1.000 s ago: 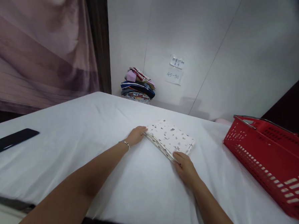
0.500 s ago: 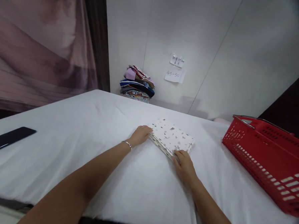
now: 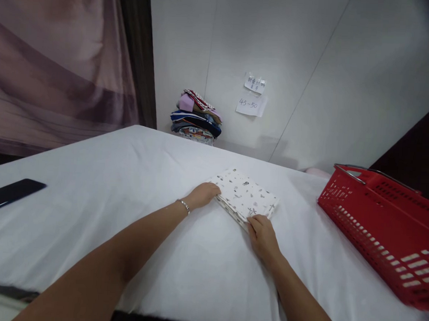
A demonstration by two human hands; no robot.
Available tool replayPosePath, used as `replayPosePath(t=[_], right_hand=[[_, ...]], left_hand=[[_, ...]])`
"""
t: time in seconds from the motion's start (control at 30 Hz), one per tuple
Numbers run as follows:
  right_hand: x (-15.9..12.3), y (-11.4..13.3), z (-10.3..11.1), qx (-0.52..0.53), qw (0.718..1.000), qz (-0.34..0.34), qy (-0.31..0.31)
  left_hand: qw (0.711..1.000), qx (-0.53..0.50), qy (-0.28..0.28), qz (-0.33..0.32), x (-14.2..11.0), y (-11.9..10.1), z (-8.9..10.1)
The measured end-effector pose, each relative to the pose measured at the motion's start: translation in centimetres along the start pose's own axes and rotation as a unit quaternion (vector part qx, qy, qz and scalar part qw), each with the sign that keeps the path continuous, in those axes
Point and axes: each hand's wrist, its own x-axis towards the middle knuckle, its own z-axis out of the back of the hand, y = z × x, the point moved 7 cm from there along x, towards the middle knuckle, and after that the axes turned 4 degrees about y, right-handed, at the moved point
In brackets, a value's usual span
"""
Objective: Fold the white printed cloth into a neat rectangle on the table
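A folded white cloth (image 3: 244, 193) with small grey and dark prints lies flat, its layers showing along the near edge. My left hand (image 3: 204, 194), with a silver bracelet at the wrist, grips the cloth's left corner, thumb and fingers closed on the edge. At the near right corner, my right hand (image 3: 264, 234) pinches the same edge between thumb and fingers. The fingertips of both hands are partly hidden by the cloth and by the hands themselves.
The cloth rests on a white-covered table (image 3: 127, 184). A red plastic basket (image 3: 383, 227) with a metal handle stands at the right. At the left lies a black flat object (image 3: 13, 194). Behind the table's far edge is a stack of folded fabrics (image 3: 196, 117); paper notes (image 3: 251, 105) hang on the wall.
Both hands stay at the near edge of the cloth. The left fingers have closed further around its corner, and the right hand has shifted very slightly. The view has tilted a little.
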Motion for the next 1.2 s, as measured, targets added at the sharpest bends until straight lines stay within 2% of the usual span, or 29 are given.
replayPosePath(t=[0.13, 0.37, 0.53, 0.63, 0.7, 0.77, 0.83, 0.9, 0.97, 1.1, 1.2], right_hand=[[-0.1, 0.4, 0.2, -0.003, 1.000, 0.012, 0.008], [0.0, 0.9, 0.2, -0.013, 0.999, 0.013, 0.031], [-0.2, 0.8, 0.0, -0.020, 0.999, 0.017, 0.028], [-0.1, 0.6, -0.4, -0.026, 0.999, 0.015, 0.021], [-0.1, 0.3, -0.7, -0.033, 0.999, 0.011, 0.021], [-0.2, 0.1, -1.0, -0.041, 0.999, 0.003, 0.024], [-0.4, 0.1, -1.1, -0.048, 0.998, -0.007, 0.026], [-0.6, 0.2, -1.1, -0.052, 0.998, -0.015, 0.032], [-0.5, 0.4, -1.0, -0.053, 0.997, -0.020, 0.049], [1.6, 0.6, -0.5, -0.049, 0.993, -0.014, 0.102], [4.5, 0.2, 0.8, -0.034, 0.996, -0.011, 0.082]], left_hand=[[0.999, -0.007, -0.029, 0.015, -0.5, 0.2, -0.2], [0.999, 0.005, -0.032, -0.007, -1.0, -0.1, -0.1], [0.995, -0.034, -0.068, 0.056, -1.0, 0.2, 0.4], [0.991, -0.044, -0.079, 0.099, 0.0, -0.8, 1.4], [0.991, -0.045, -0.096, 0.075, 0.9, -2.2, 1.8], [0.995, -0.041, -0.088, 0.019, 1.5, -3.5, 1.1], [0.998, -0.032, -0.050, -0.028, 1.4, -4.2, -0.6], [0.999, -0.017, -0.016, -0.047, 0.8, -3.9, -2.4], [0.998, -0.002, -0.009, -0.055, 0.0, -3.3, -3.4], [0.999, 0.010, -0.005, -0.053, -0.8, -2.6, -3.6], [0.999, 0.010, -0.002, -0.049, -0.7, -2.6, -3.5]])
